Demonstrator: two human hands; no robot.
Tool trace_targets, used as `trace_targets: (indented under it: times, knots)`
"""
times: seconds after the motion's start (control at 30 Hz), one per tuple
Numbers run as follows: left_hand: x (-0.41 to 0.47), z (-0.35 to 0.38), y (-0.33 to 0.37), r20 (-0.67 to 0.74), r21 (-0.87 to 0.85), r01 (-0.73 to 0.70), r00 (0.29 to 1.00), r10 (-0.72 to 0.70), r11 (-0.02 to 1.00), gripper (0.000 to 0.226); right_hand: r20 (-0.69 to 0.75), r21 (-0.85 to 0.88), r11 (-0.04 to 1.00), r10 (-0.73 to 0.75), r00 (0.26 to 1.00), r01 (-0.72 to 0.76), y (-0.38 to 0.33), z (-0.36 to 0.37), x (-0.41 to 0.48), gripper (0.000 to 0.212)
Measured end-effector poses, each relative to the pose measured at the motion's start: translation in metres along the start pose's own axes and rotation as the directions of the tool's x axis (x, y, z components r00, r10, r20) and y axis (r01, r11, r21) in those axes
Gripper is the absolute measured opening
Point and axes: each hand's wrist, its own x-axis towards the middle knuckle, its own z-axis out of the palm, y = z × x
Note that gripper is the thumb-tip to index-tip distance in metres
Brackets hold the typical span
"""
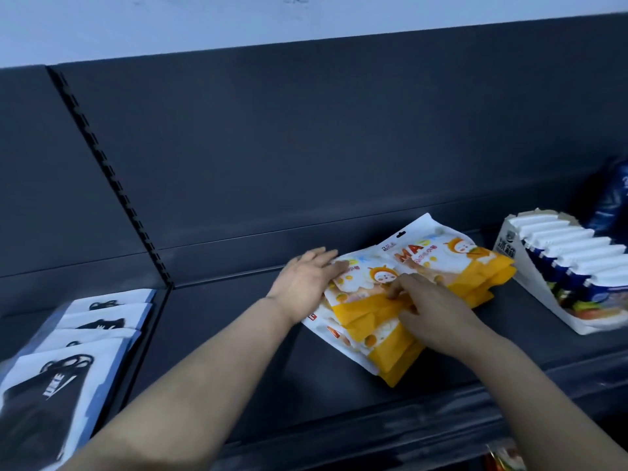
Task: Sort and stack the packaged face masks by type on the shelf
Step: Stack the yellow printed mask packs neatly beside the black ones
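Several yellow-and-white mask packs [438,263] with a cartoon print lie in a loose, fanned pile on the dark shelf [238,334], right of centre. My left hand [302,280] lies flat with straight fingers against the pile's left edge. My right hand [431,311] rests on top of the pile, its fingertips curled and pinching the yellow band of the upper pack. A second type, black-and-white mask packs [68,338], sits in an overlapping row at the far left, beyond the shelf divider.
A white display carton [530,283] of blue-and-white sachets stands just right of the yellow pile. A dark blue bag [611,202] leans behind it. A slotted upright [112,178] splits the back panel. Red packaging [503,458] shows on the level below.
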Motion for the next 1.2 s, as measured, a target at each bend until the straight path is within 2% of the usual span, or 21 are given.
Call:
trace_targets:
  times: [0.07,0.17,0.23,0.33,0.4,0.43,0.5,0.57,0.6,0.7,0.8,0.87,1.0,1.1,1.2]
  knots:
    - [-0.001,0.000,-0.002,-0.056,-0.099,-0.063,0.997,0.058,0.993,0.054,-0.016,0.006,1.000,0.010,1.000,-0.010,-0.004,-0.003,-0.001,0.035]
    - [-0.025,-0.009,-0.019,-0.206,-0.178,-0.058,0.978,0.021,0.982,0.049,-0.173,0.023,1.000,-0.013,0.985,0.018,-0.020,0.001,0.004,0.043]
    - [-0.053,-0.015,-0.039,-0.380,-0.062,-0.011,0.925,-0.013,0.998,0.050,-0.274,-0.020,0.998,-0.061,0.960,0.058,-0.037,0.010,0.008,0.045]
    - [-0.104,-0.019,-0.075,-0.473,0.146,0.149,0.879,-0.063,0.978,0.053,-0.268,-0.189,0.978,-0.142,0.953,0.093,-0.073,0.029,0.018,0.053]
    - [-0.132,-0.020,-0.090,-0.422,0.195,0.224,0.898,-0.125,0.955,0.056,-0.236,-0.207,0.969,-0.182,0.955,0.133,-0.095,0.041,0.023,0.057]
    - [-0.142,-0.020,-0.092,-0.339,0.224,0.244,0.927,-0.160,0.944,0.057,-0.218,-0.214,0.964,-0.203,0.955,0.157,-0.104,0.046,0.025,0.057]
    - [-0.156,-0.011,-0.093,-0.076,0.287,0.235,0.972,-0.223,0.929,0.058,-0.149,-0.243,0.951,-0.230,0.962,0.190,-0.119,0.058,0.029,0.055]
    - [-0.163,-0.002,-0.092,0.183,0.250,0.245,0.938,-0.294,0.937,0.063,-0.062,-0.273,0.945,-0.204,0.977,0.180,-0.124,0.068,0.031,0.052]
    - [-0.165,-0.002,-0.091,0.236,0.227,0.260,0.920,-0.312,0.939,0.066,-0.030,-0.290,0.942,-0.183,0.983,0.167,-0.126,0.073,0.032,0.051]
    - [-0.165,-0.005,-0.092,0.228,0.126,0.259,0.932,-0.282,0.958,0.062,-0.018,-0.340,0.935,-0.117,0.993,0.104,-0.124,0.087,0.035,0.053]
    - [-0.167,-0.010,-0.091,0.248,-0.010,0.298,0.926,-0.287,0.954,0.055,-0.035,-0.413,0.909,-0.074,0.997,0.053,-0.123,0.097,0.045,0.079]
    - [-0.168,-0.010,-0.091,0.255,0.021,0.323,0.914,-0.317,0.946,0.055,-0.019,-0.430,0.902,-0.025,1.000,0.015,-0.123,0.099,0.053,0.087]
    - [-0.169,-0.004,-0.097,0.229,0.105,0.377,0.892,-0.391,0.920,0.056,-0.004,-0.417,0.899,0.144,0.990,-0.133,-0.116,0.096,0.059,0.075]
    - [-0.171,0.002,-0.097,0.195,0.103,0.372,0.902,-0.385,0.923,0.057,-0.021,-0.364,0.918,0.163,0.986,-0.160,-0.109,0.088,0.058,0.061]
    - [-0.171,0.007,-0.095,0.147,0.098,0.393,0.903,-0.404,0.914,0.054,-0.177,-0.271,0.947,0.128,0.976,-0.174,-0.110,0.074,0.055,0.057]
